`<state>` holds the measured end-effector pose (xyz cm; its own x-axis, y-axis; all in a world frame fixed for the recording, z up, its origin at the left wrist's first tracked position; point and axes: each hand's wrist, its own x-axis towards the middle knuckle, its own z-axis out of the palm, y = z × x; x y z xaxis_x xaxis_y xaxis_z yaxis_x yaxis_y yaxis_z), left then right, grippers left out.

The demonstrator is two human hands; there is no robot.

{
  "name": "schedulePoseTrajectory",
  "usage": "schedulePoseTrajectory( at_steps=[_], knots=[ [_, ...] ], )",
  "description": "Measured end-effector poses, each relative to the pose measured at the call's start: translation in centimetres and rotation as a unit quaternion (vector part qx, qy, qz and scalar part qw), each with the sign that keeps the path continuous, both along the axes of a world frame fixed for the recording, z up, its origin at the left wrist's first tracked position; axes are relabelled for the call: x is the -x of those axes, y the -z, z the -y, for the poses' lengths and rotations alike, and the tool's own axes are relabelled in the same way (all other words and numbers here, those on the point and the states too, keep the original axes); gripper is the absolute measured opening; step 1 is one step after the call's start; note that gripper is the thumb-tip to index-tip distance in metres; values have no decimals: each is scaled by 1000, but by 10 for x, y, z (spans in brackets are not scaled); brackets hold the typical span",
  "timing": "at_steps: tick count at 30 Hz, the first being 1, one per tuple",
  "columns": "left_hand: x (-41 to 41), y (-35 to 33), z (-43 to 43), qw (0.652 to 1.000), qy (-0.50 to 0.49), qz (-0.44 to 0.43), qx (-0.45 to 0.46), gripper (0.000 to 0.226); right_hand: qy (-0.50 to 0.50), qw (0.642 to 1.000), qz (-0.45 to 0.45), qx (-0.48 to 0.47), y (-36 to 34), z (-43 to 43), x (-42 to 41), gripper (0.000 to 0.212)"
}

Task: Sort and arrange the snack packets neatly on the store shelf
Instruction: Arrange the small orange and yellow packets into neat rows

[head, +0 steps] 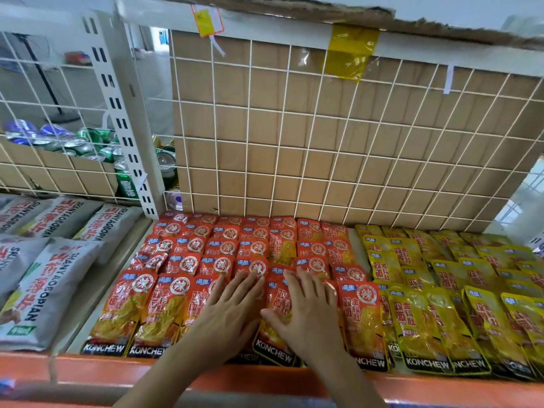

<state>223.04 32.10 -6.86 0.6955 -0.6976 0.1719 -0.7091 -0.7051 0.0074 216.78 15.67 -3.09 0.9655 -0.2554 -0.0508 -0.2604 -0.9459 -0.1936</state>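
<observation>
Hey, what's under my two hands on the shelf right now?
The left hand and right hand lie flat on red packets in the front row. The palms hide those packets' middles and anything beneath them.

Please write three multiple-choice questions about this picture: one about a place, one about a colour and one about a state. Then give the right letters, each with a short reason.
1. Where do the yellow packets lie relative to the red packets?
A. to their right
B. to their left
C. on top of them

2. What colour are the large bags at the far left?
A. green
B. grey
C. blue

3. How are the left hand and the right hand?
A. both gripping a can
B. one lifted into the air
C. both flat on red packets

Answers:
1 A: the yellow block fills the right side.
2 B: the wrappers are grey with red lettering.
3 C: both palms lie on the front rows with the fingers straight.
</observation>
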Motion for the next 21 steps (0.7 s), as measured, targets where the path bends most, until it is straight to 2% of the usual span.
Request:
schedulePoseTrajectory(
  at_steps=[4, 7, 9, 12, 16, 21],
  knots=[
    [-1, 0, 0, 1000, 11, 21, -2, 60, -9, 1000, 14, 18, 2, 3, -1, 77],
    [-1, 1, -1, 999, 17, 32, 7, 59, -70, 997, 14, 8, 4, 11, 0, 96],
    [-2, 3, -1, 999, 18, 34, 13, 59, -75, 997, 11, -22, 4, 16, 3, 100],
    [-3, 7, 0, 999, 17, 36, 16, 58, -72, 997, 1, -10, 4, 22, 6, 96],
    [-3, 9, 1, 999, 21, 40, 24, 56, -63, 998, -5, -9, 3, 25, 10, 77],
    [-2, 7, 0, 999, 14, 9, 35, 61, -56, 998, -9, 4, 0, 25, 11, 82]
  ],
)
